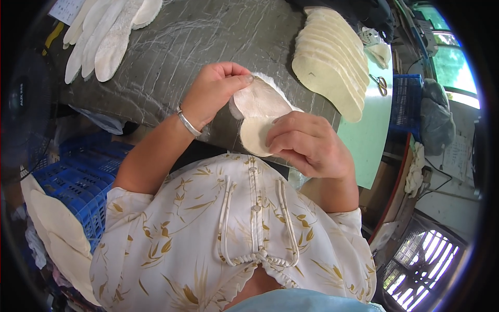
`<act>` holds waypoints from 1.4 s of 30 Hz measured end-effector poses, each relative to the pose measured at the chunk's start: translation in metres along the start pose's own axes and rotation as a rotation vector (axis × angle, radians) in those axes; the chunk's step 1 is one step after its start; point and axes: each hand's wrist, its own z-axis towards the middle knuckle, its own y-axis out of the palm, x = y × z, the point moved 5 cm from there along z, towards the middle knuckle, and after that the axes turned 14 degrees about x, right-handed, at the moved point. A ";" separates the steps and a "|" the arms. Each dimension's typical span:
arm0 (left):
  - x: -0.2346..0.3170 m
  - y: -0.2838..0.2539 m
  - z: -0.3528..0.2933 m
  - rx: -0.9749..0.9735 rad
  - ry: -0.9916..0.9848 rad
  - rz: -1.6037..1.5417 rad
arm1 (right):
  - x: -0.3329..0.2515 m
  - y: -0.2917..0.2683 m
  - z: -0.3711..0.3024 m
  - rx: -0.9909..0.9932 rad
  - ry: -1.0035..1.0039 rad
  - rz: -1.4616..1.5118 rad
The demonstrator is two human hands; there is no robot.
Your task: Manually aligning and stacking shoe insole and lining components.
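Note:
Between my two hands, just over the table's near edge, is a pale insole-shaped piece (266,100) with fuzzy white edges. One end of it shows a smooth cream surface, and the rest is a whiter, softer face, so it looks folded or made of two layers; which of these I cannot tell. My left hand (221,89), with a silver bangle at the wrist, pinches its upper left edge between thumb and fingers. At the lower right, my right hand (311,141) has its fingers closed on the cream end.
Overlapping cream insole pieces (330,65) lie at the right on the grey table (182,47). Finished-looking insoles (112,49) are at the far left. Scissors (381,85) rest on a pale green board (371,151). Blue crates (86,182) stand left below the table, a dark fan (23,104) beyond.

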 end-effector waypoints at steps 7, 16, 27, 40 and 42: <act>0.035 0.011 -0.018 -0.148 0.016 -0.023 | 0.027 -0.009 0.000 0.403 0.513 0.148; 0.026 0.013 -0.027 -0.197 -0.118 -0.251 | 0.024 -0.006 0.005 0.492 0.522 0.028; 0.037 0.020 -0.041 -0.110 0.021 -0.120 | 0.013 -0.005 0.008 0.543 0.463 -0.083; 0.044 0.015 -0.059 -0.220 0.426 0.004 | 0.016 0.003 0.005 0.574 0.412 -0.037; 0.034 0.010 -0.056 -0.184 0.336 -0.044 | 0.018 0.005 0.003 0.565 0.385 -0.023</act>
